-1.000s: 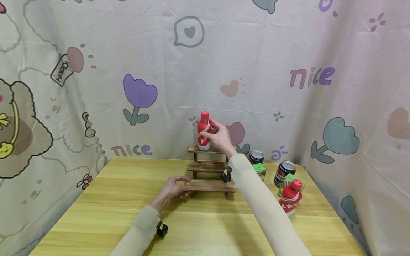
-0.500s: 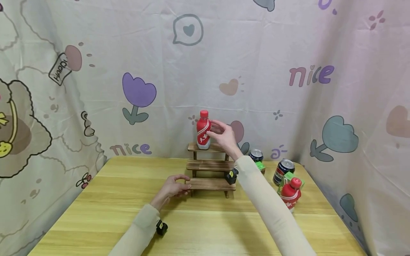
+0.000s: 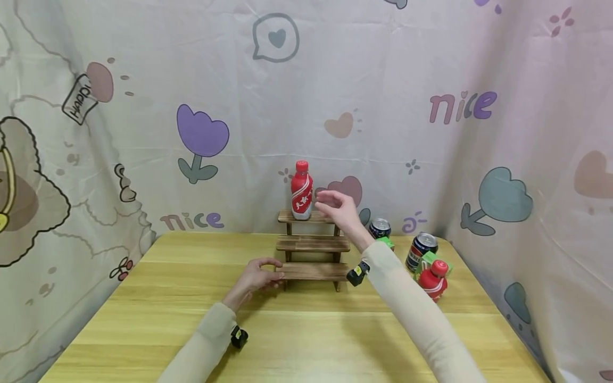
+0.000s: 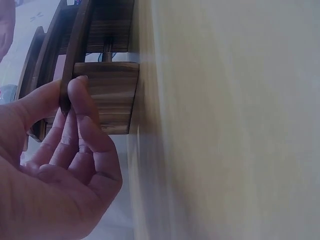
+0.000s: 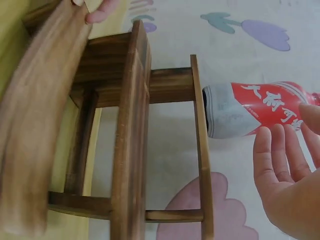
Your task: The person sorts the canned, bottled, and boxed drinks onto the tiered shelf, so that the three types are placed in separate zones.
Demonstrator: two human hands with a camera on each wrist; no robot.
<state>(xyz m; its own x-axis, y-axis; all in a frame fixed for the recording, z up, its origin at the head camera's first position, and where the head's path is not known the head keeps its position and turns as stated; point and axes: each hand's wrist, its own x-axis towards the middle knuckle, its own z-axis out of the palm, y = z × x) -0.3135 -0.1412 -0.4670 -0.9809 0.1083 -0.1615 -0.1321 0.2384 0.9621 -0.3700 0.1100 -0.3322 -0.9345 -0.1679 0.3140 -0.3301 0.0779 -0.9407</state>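
A red bottle point(image 3: 301, 191) with a red cap stands upright on the left part of the top step of a three-step wooden display stand point(image 3: 313, 243). Just right of this bottle is my right hand point(image 3: 341, 210), fingers loosely bent and apart from it in the head view. In the right wrist view, the hand point(image 5: 290, 185) has nothing between thumb and fingers, with the bottle point(image 5: 240, 107) beyond. My left hand point(image 3: 257, 277) pinches the left end of the lowest step; the left wrist view shows thumb and fingers on both faces of the board point(image 4: 75, 55).
At the right of the wooden table point(image 3: 191, 319) stand another red bottle point(image 3: 433, 282), a dark can point(image 3: 421, 250) and a green carton point(image 3: 426, 261). Behind my right forearm are a second can point(image 3: 380, 227) and a partly hidden green-topped carton point(image 3: 386, 242). A patterned curtain point(image 3: 268, 106) hangs behind.
My right hand has let go of the red bottle and drawn back to the right. The bottle stays on the top step. My left hand keeps its grip on the stand.
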